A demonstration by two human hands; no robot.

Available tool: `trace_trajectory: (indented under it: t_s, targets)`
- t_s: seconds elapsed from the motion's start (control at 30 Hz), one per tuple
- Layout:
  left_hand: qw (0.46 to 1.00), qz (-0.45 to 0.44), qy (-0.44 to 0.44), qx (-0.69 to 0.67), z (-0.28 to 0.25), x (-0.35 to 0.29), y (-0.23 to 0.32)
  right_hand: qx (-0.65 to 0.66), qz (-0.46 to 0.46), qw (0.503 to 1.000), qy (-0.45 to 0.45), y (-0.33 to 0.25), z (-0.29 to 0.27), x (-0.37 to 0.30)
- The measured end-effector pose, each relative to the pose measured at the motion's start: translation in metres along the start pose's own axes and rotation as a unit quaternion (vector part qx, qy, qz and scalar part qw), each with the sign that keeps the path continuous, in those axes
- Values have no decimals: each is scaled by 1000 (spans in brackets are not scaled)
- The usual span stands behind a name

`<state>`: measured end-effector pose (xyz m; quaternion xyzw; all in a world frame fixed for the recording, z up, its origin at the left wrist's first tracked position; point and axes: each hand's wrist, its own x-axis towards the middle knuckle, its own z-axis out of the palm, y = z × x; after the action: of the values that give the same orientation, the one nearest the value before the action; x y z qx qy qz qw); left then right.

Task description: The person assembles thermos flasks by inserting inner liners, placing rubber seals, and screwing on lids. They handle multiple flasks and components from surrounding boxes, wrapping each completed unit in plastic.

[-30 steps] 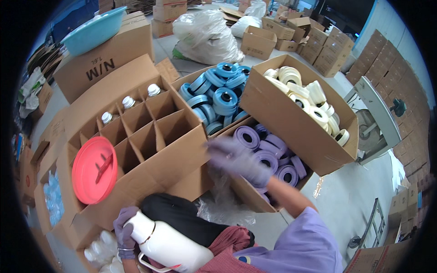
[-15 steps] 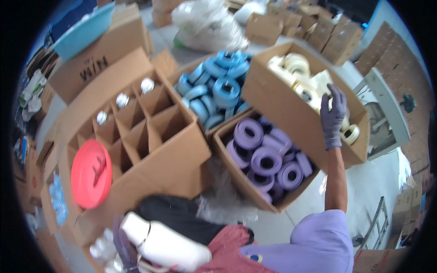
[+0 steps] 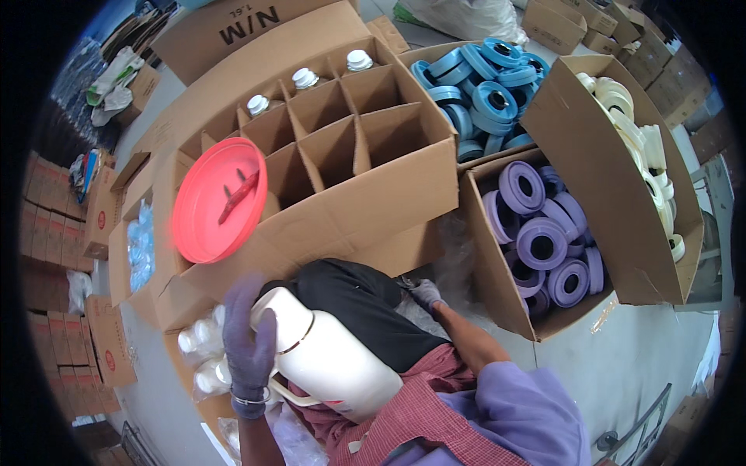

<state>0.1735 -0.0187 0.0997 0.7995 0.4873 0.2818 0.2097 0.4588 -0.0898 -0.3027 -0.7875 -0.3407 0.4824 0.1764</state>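
A white vacuum jug (image 3: 342,365) with a gold band below its top lies tilted across my lap, its handle toward my left arm. My left hand (image 3: 250,342), in a grey-purple glove, is upright beside the jug's top, thumb and fingers apart and the fingertips blurred. By my black-clad knee, my gloved right hand (image 3: 426,296) is closed near a small dark thing (image 3: 405,283) whose kind I cannot make out. Ahead, a red round tray (image 3: 206,217) holding a red, pronged object (image 3: 239,198) rests on a divided carton (image 3: 365,210).
Several white-capped bottles (image 3: 304,78) stand in the carton's cells. To the right are boxes of blue rings (image 3: 493,101), purple rings (image 3: 542,243) and cream parts (image 3: 649,147). Clear wrapped pieces (image 3: 206,342) sit left of my lap, and a box holds blue plastic (image 3: 141,245).
My right hand has come down from the box of cream parts to beside my knee. My left hand has risen beside the jug's top. The view has shifted right and downward.
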Motion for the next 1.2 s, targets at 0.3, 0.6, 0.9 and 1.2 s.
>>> trace_trajectory:
  t_s: [0.3, 0.6, 0.9, 1.2]
  targets:
    - [913, 155, -265, -269, 51, 50, 56, 197, -237, 948, -76, -111, -158, -184]
    - [907, 36, -396, -141, 86, 73, 39, 422, -362, 827, 84, -196, -180, -215]
    - [949, -206, -81, -226, 53, 98, -61, 415, -323, 786, -325, -216, -151, -197]
    - [967, -85, 180, -162, 13, -65, -83, 250, -262, 882, -301, -251, -122, -208]
